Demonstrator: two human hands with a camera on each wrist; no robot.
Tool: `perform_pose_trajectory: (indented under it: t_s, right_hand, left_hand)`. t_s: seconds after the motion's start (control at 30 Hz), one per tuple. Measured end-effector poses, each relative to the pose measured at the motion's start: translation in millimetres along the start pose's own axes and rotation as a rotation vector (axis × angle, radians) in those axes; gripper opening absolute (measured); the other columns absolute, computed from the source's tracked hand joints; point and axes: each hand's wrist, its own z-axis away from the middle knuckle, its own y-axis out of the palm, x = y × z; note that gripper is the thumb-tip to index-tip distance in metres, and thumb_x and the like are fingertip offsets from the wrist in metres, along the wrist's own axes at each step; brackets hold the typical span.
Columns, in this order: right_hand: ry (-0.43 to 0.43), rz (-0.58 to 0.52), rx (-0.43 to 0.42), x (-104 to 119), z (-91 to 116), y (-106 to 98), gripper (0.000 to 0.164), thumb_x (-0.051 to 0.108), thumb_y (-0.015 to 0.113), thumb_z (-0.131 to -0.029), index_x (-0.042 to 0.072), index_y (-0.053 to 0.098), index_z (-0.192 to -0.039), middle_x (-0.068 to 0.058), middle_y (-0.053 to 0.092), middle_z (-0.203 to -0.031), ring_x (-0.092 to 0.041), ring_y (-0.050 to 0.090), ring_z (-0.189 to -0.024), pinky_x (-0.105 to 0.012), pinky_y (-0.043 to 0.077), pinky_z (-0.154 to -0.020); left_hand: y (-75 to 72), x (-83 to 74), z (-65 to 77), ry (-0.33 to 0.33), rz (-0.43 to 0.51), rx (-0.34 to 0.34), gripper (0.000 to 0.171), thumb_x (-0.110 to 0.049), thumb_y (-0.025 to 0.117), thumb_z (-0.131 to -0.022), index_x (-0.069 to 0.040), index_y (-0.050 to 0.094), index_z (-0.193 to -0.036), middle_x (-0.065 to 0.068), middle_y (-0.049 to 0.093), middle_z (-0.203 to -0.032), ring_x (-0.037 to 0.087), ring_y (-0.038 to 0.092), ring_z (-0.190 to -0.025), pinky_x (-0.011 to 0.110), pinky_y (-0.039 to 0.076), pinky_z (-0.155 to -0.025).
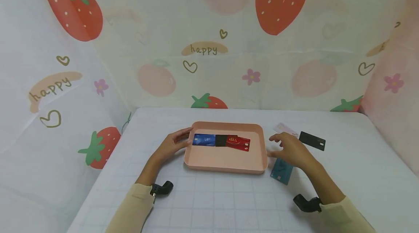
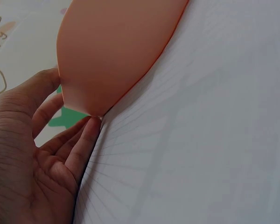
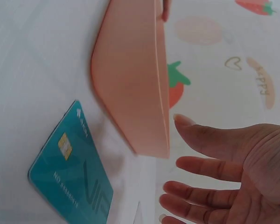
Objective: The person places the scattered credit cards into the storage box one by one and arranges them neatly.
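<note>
A pink tray (image 1: 226, 164) lies on the table. Inside it a blue VIP card (image 1: 203, 140), a dark card (image 1: 220, 140) and a red VIP card (image 1: 240, 144) lie in an overlapping row. My left hand (image 1: 171, 146) is at the tray's left end; in the left wrist view its thumb and fingertips (image 2: 91, 128) touch the outer wall and rim. Beside the right end is my right hand (image 1: 291, 149), fingers loosely spread and nothing between them. Below that hand a teal card (image 3: 74, 168) lies flat on the table.
To the right of the tray lie a black card (image 1: 312, 141) and a pale pink card (image 1: 285, 129), the latter partly hidden by my right hand. A strawberry-printed cloth (image 1: 209, 76) hangs behind the white table (image 1: 216, 200). Black wrist cameras sit at both cuffs.
</note>
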Motion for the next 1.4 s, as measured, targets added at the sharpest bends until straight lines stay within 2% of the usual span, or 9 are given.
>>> perform_pose_trajectory:
  t_s: [0.17, 0.37, 0.57, 0.8, 1.0, 1.13, 1.4]
  right_hand:
    - [-0.004, 0.037, -0.004, -6.2, 2.3, -2.4, 0.055, 0.025, 0.085, -0.084, -0.001, 0.065, -0.128, -0.024, 0.065, -0.121, -0.039, 0.062, -0.106, -0.053, 0.058, -0.082]
    - [0.033, 0.046, 0.039, -12.3, 6.1, 0.5, 0.063, 0.029, 0.088, -0.080, 0.000, 0.063, -0.131, -0.024, 0.064, -0.122, -0.038, 0.062, -0.106, -0.054, 0.057, -0.084]
    - [0.058, 0.080, 0.091, -18.1, 7.4, 6.8, 0.077, 0.038, 0.092, -0.073, 0.000, 0.060, -0.133, -0.023, 0.064, -0.119, -0.035, 0.062, -0.104, -0.056, 0.056, -0.086]
    - [0.078, 0.143, 0.147, -20.1, 7.7, 10.6, 0.095, 0.046, 0.094, -0.065, -0.003, 0.056, -0.137, -0.019, 0.060, -0.113, -0.025, 0.059, -0.091, -0.049, 0.059, -0.079]
    - [0.056, 0.197, 0.153, -19.6, 9.2, 15.1, 0.097, 0.045, 0.097, -0.060, -0.005, 0.059, -0.133, -0.024, 0.057, -0.122, -0.029, 0.058, -0.097, -0.052, 0.059, -0.081]
    - [0.043, 0.235, 0.142, -18.6, 9.4, 18.7, 0.095, 0.042, 0.099, -0.058, -0.005, 0.061, -0.131, -0.021, 0.057, -0.118, -0.027, 0.057, -0.095, -0.050, 0.059, -0.080]
    - [0.051, 0.254, 0.134, -12.4, 9.1, 19.1, 0.084, 0.036, 0.100, -0.058, -0.001, 0.061, -0.123, -0.014, 0.058, -0.106, -0.027, 0.055, -0.092, -0.048, 0.058, -0.075]
  left_hand:
    - [1.1, -2.3, 0.6, -0.004, -0.008, -0.001, 0.060, -0.007, 0.068, -0.096, -0.001, 0.044, -0.152, 0.022, 0.045, -0.153, 0.042, 0.046, -0.139, 0.055, 0.037, -0.114]
    - [-0.4, -4.3, 2.5, -0.010, -0.020, -0.003, 0.059, -0.014, 0.071, -0.096, -0.007, 0.048, -0.151, 0.017, 0.049, -0.152, 0.036, 0.049, -0.138, 0.050, 0.040, -0.113]
    - [-0.9, -2.4, 2.9, -0.002, -0.032, -0.005, 0.059, -0.017, 0.071, -0.097, -0.009, 0.049, -0.151, 0.014, 0.049, -0.153, 0.033, 0.049, -0.138, 0.046, 0.041, -0.113]
    - [-0.1, -1.2, 2.7, 0.006, -0.025, -0.002, 0.059, -0.015, 0.070, -0.097, -0.007, 0.048, -0.151, 0.016, 0.049, -0.152, 0.035, 0.050, -0.137, 0.048, 0.040, -0.113]
    - [-0.8, -2.1, 3.2, 0.003, -0.027, -0.003, 0.058, -0.014, 0.070, -0.097, -0.007, 0.049, -0.151, 0.016, 0.049, -0.152, 0.036, 0.049, -0.137, 0.051, 0.039, -0.114]
    - [-1.3, -3.1, 3.6, -0.006, -0.032, -0.001, 0.059, -0.015, 0.071, -0.097, -0.009, 0.049, -0.151, 0.014, 0.049, -0.152, 0.034, 0.050, -0.137, 0.050, 0.040, -0.114]
    - [-0.8, -3.3, 3.7, 0.019, -0.023, 0.000, 0.058, -0.012, 0.069, -0.097, -0.005, 0.048, -0.151, 0.018, 0.048, -0.152, 0.037, 0.048, -0.138, 0.051, 0.038, -0.114]
